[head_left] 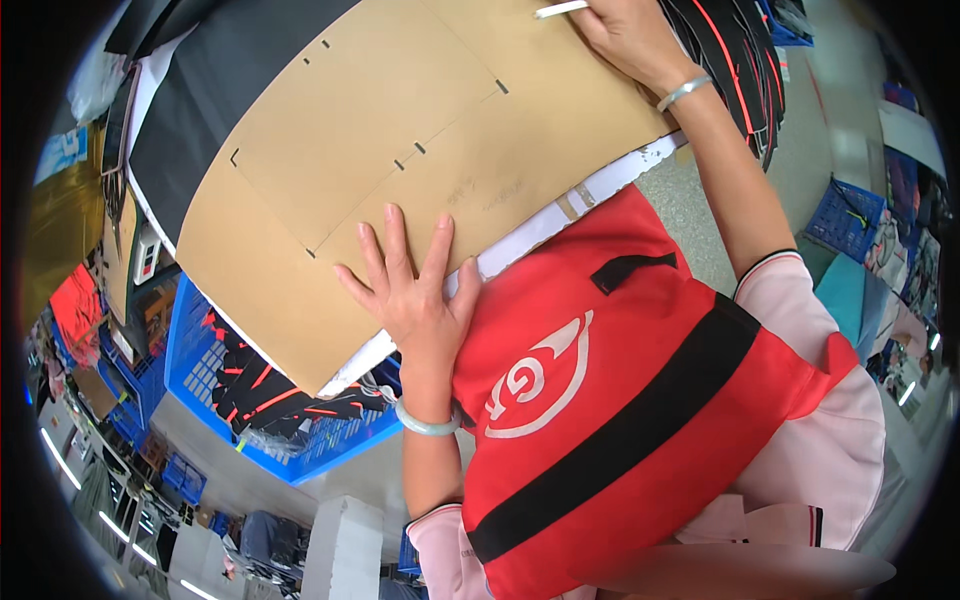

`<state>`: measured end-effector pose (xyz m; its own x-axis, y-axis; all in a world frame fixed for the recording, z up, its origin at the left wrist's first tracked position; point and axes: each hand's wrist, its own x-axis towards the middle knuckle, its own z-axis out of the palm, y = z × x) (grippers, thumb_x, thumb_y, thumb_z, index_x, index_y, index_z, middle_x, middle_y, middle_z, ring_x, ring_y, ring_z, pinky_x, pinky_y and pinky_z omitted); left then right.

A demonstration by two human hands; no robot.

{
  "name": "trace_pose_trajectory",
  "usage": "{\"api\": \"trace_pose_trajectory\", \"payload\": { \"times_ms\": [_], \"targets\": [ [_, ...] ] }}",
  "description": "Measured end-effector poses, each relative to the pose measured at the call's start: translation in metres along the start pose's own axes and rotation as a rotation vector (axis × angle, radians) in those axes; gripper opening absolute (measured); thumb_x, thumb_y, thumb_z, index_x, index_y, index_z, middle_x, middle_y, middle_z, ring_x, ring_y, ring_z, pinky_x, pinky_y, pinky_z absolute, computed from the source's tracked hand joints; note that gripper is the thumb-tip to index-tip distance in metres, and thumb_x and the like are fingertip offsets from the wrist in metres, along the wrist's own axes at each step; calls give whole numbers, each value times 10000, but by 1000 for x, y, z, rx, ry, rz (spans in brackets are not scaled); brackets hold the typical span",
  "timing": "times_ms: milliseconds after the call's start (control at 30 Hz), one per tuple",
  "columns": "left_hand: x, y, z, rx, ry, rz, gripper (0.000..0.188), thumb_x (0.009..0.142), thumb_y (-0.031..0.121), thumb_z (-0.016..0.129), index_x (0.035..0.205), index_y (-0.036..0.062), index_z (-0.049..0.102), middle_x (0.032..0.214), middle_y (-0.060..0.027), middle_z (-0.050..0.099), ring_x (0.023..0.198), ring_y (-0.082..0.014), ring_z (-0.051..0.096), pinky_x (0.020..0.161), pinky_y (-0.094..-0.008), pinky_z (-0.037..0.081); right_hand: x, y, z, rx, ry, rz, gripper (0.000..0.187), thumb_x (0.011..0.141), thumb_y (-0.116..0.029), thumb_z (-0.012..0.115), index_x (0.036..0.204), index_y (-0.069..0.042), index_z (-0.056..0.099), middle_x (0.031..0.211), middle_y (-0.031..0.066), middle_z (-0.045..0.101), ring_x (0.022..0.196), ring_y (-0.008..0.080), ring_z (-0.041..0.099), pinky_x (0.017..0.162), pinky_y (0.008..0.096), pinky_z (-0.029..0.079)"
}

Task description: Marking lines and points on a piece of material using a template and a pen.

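Note:
A large tan cardboard template [330, 130] with small slots and faint drawn lines lies across the work surface in front of me. My left hand [415, 300] rests flat on its near edge with the fingers spread. At the far right of the template, my right hand [635, 40] is closed around a white pen-like stick [562, 10], its tip pointing left over the board. Part of that hand is cut off by the top of the picture. Black sheet material [215, 100] shows from beneath the template at the far left.
Black pieces with red strips [735, 60] are stacked at the far right. A blue basket [290, 465] below the table's left side holds similar pieces. The white table edge [620, 180] runs close to my red apron [600, 330]. Another blue crate [845, 215] stands on the floor to the right.

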<state>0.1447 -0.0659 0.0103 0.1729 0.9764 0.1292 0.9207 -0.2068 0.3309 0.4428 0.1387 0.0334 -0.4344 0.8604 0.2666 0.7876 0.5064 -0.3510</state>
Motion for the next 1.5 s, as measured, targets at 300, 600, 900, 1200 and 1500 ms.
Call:
{"api": "trace_pose_trajectory", "payload": {
  "times_ms": [300, 600, 900, 1200, 1500],
  "targets": [
    [2, 1, 0, 13, -18, -14, 504, 795, 366, 755, 1290, 297, 695, 1578, -114, 427, 1489, -391, 311, 1165, -683, 43, -28, 16, 1, -35, 164, 134, 469, 841, -4, 536, 1298, -60, 625, 1410, 208, 554, 1337, 376, 492, 1161, 470, 352],
    [2, 0, 1, 15, 0, -3, 508, 796, 346, 743, 1299, 300, 688, 1577, -115, 428, 1486, -394, 316, 1161, -693, 43, -29, 14, -1, 27, 192, 159, 454, 834, 15, 529, 1274, -32, 634, 1411, 218, 554, 1347, 376, 495, 1141, 420, 402],
    [3, 0, 1, 20, 7, -19, 512, 791, 352, 753, 1297, 302, 689, 1579, -106, 426, 1487, -392, 312, 1144, -715, 62, -30, 17, -11, 104, 515, 71, 356, 957, -132, 567, 1303, -79, 631, 1408, 205, 569, 1389, 348, 470, 1192, 521, 284],
    [-1, -1, 1, -13, -4, -28, 489, 789, 381, 766, 1268, 310, 702, 1579, -99, 425, 1494, -375, 301, 1147, -718, 41, -32, -52, 38, 849, 92, 315, 307, 1054, -299, 517, 999, -47, 683, 693, -16, 536, 620, 86, 492, 579, 269, 404],
    [0, 0, 0, -5, -28, -55, 452, 795, 396, 759, 1239, 323, 716, 1572, -90, 435, 1503, -362, 285, 1140, -734, 26, -30, -58, 43, 675, 137, 274, 253, 1018, -264, 580, 909, -41, 632, 672, 62, 554, 594, 192, 523, 587, 326, 437]
  ]
}}
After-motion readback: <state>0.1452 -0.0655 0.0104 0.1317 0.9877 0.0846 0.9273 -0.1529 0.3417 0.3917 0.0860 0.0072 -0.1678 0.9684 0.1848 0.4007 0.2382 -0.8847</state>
